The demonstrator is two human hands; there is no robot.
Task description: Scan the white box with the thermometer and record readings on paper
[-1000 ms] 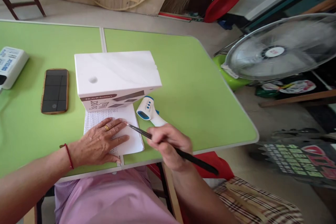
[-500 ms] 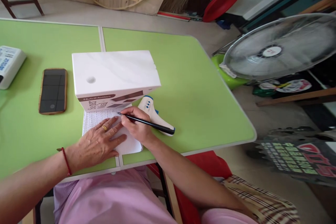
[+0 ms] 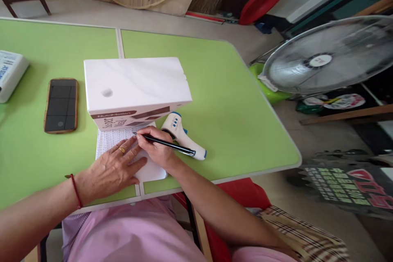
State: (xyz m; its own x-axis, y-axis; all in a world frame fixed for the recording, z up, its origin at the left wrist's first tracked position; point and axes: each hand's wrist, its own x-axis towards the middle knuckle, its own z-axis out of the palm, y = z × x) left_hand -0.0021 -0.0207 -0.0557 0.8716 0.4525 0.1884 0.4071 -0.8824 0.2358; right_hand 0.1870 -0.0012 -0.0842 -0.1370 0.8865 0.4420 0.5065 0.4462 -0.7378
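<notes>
My right hand [image 3: 158, 147] grips a black pen [image 3: 172, 144], its tip at the written lines of a white sheet of paper [image 3: 153, 170]. Small dense writing covers the paper's upper left part; the lower right part is blank. Flat on the sheet lies my left hand [image 3: 115, 168], fingers spread, with a gold ring and a red cord at the wrist. Just beyond the hands stands a white box [image 3: 138, 82] marked NutriMotion, hiding the paper's far edge. A white and blue infrared thermometer [image 3: 174, 125] lies beside my right hand, partly behind the pen.
A phone [image 3: 61, 106] in a brown case lies left on the green table [image 3: 215, 77]. At the far left is a white device [image 3: 11, 73]. A large fan [image 3: 319, 60] stands off the table's right end, and a red stool [image 3: 245, 192] sits below the near edge.
My right hand has shifted slightly left with the pen, whose rear end now sits lower left. My left hand stays almost still on the paper.
</notes>
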